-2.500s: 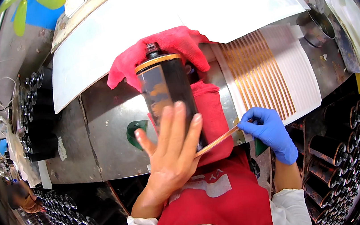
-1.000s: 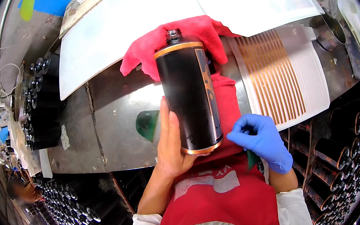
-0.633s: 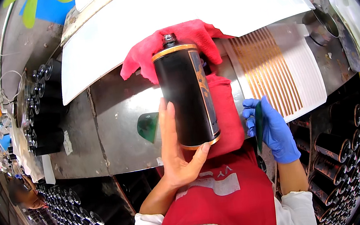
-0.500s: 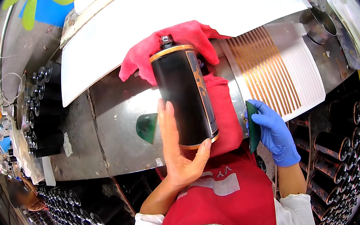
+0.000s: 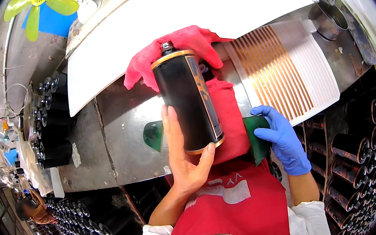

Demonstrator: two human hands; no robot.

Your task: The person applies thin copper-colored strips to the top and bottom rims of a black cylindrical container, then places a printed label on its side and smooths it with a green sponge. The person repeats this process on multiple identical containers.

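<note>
A worn metal desk (image 5: 118, 126) carries a white sheet (image 5: 211, 2) and red cloth (image 5: 179, 43). Above the cloth, the left hand (image 5: 184, 160) wraps its fingers round a black can (image 5: 188, 101). Right of the can, the gloved right hand (image 5: 282, 136) pinches a green pad (image 5: 256, 137), partly hidden.

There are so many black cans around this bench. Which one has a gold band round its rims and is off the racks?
The black can in the bare left hand. It is held up over the red cloth, while the other cans sit stacked in racks beside the metal table.
</note>
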